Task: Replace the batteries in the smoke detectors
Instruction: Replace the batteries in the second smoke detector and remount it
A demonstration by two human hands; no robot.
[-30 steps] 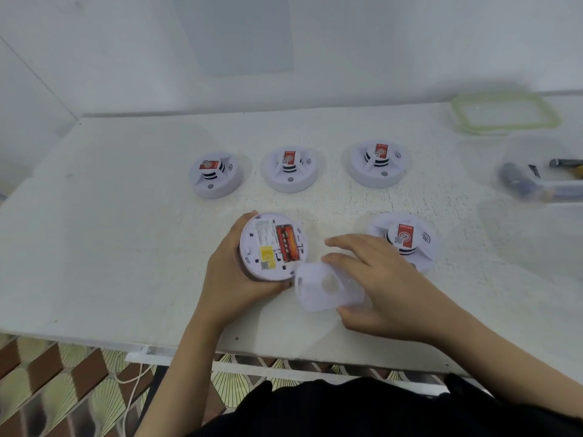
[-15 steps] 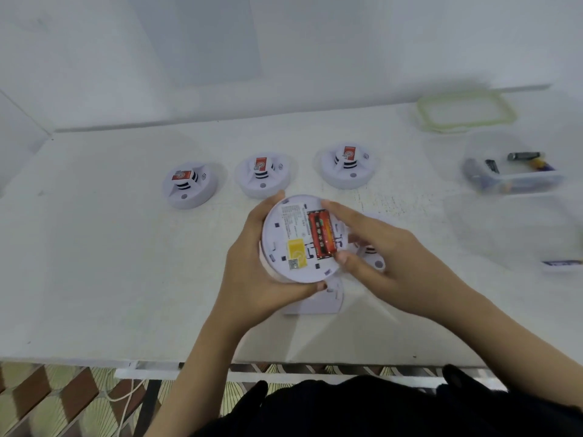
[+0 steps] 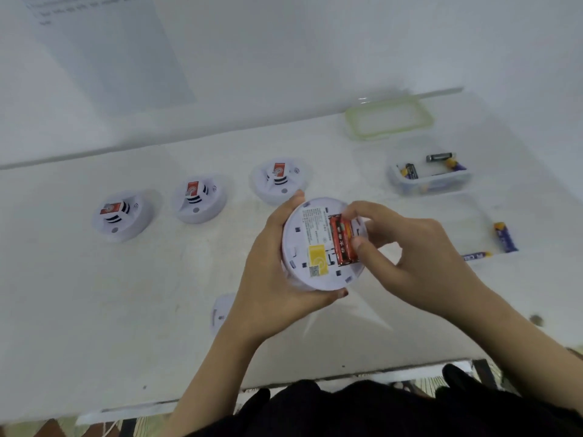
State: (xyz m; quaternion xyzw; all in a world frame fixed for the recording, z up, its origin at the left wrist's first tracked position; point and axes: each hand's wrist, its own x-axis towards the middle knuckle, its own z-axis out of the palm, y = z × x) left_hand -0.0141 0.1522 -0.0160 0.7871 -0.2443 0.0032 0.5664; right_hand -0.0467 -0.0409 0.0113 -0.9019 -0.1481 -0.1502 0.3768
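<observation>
My left hand (image 3: 271,279) grips a round white smoke detector (image 3: 310,247), lifted above the table with its back facing me. Two red batteries (image 3: 342,242) lie side by side in its open compartment. My right hand (image 3: 410,257) pinches the batteries, forefinger at their top end and thumb against their right side. The detector's removed white cover (image 3: 220,312) lies on the table, partly hidden behind my left wrist. Three more white detectors stand in a row behind: one (image 3: 121,216), another (image 3: 198,200), and a third (image 3: 277,181).
A clear plastic box (image 3: 432,181) holding several batteries sits at the right, its green-rimmed lid (image 3: 389,119) behind it. Two loose blue batteries, one (image 3: 504,236) and another (image 3: 476,256), lie on the white table (image 3: 94,294) right of my hands. The table's front edge runs near my body.
My left hand lifted the detector higher and nearer. My right hand left the cover on the table and came onto the red batteries. The view swung left.
</observation>
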